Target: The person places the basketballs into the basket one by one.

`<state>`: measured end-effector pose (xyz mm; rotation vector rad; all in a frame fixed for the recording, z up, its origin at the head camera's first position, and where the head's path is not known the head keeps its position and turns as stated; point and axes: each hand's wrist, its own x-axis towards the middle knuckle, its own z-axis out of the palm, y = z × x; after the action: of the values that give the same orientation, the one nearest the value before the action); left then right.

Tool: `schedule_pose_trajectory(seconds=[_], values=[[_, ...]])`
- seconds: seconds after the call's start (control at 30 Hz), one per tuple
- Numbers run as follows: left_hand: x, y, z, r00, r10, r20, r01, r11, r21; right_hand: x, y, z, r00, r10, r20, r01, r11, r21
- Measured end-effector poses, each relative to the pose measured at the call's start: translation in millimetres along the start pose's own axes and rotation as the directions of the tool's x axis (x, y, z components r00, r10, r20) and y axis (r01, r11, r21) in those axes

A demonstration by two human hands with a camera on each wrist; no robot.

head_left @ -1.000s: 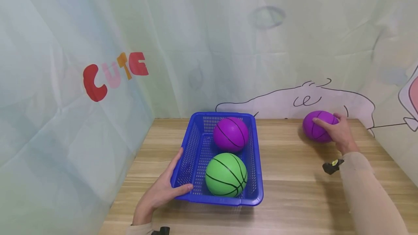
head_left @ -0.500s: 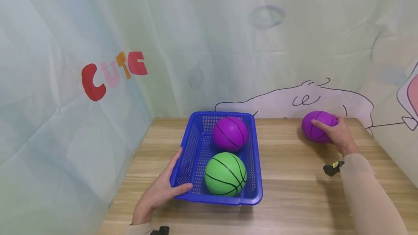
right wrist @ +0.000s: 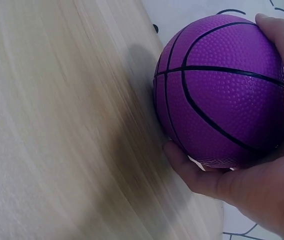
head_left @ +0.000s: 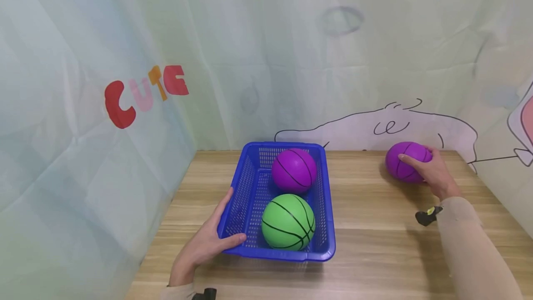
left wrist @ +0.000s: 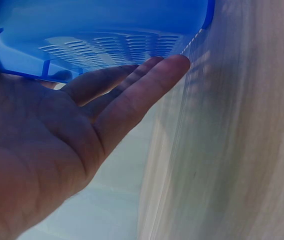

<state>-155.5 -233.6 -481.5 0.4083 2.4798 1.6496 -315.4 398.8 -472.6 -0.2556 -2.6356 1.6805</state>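
In the head view, a blue plastic basket (head_left: 331,216) stands on the table, holding a purple mini basketball (head_left: 294,170) at its far end and a green mini basketball (head_left: 288,222) at its near end. My left hand (head_left: 204,243) holds the basket's near left corner, thumb over the rim and fingers along the outer side. From the left wrist, the fingers (left wrist: 142,90) extend beneath the slotted basket wall (left wrist: 107,50). Over at the far right, my right hand (head_left: 435,172) grips a second purple mini basketball (right wrist: 222,90), thumb on one side and fingers round the other.
The wood-grain table (head_left: 366,244) meets a printed cloth backdrop (head_left: 266,59) at the back and on both sides. Coloured letters (head_left: 120,105) are on the left cloth. Bare tabletop lies between the basket and the right-hand ball.
My right wrist and sleeve have shifted slightly right and toward me, while the hand keeps its hold on the purple ball. The left hand and basket stay in place.
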Motion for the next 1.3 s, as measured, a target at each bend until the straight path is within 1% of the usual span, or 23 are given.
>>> schedule_pose_trajectory(seconds=[0.13, 0.27, 0.43, 0.53, 0.6, 0.77, 1.0, 1.3], values=[[-0.1, 1.1, -1.0, 1.0, -0.001, -0.004, 0.001, 1.0, 0.007, 1.1, -1, -1, 1.0, -0.005, 0.008, 0.005, 1.0, 0.004], [-0.9, 2.0, -0.9, 1.0, -0.004, 0.0, 0.004, 1.0, -0.004, 0.6, -3, -3, 1.0, -0.001, 0.003, 0.001, 1.0, 0.012], [-1.1, 0.0, 0.4, 1.0, -0.011, 0.001, 0.011, 1.0, -0.011, -3.8, -11, -7, 1.0, 0.001, -0.027, -0.001, 1.0, 0.013], [-0.8, 0.0, 0.1, 1.0, -0.007, 0.0, 0.007, 1.0, -0.017, -6.0, -21, -9, 0.998, -0.004, -0.058, 0.006, 1.0, 0.031], [-0.3, -0.1, -0.4, 1.0, -0.001, -0.002, 0.0, 1.0, -0.012, -7.1, -30, -10, 0.997, -0.014, -0.077, 0.019, 0.998, 0.064], [1.0, -0.1, -1.4, 1.0, -0.006, -0.003, 0.006, 1.0, 0.023, -9.6, -52, -12, 0.991, -0.04, -0.125, 0.053, 0.994, 0.099], [1.8, -0.1, -1.2, 1.0, -0.011, -0.004, 0.011, 1.0, 0.017, -13.1, -78, -11, 0.979, -0.114, -0.168, 0.137, 0.982, 0.133], [0.6, 1.2, -1.0, 1.0, -0.018, 0.0, 0.018, 1.0, 0.003, -24.1, -108, -9, 0.971, -0.16, -0.177, 0.186, 0.973, 0.139]])
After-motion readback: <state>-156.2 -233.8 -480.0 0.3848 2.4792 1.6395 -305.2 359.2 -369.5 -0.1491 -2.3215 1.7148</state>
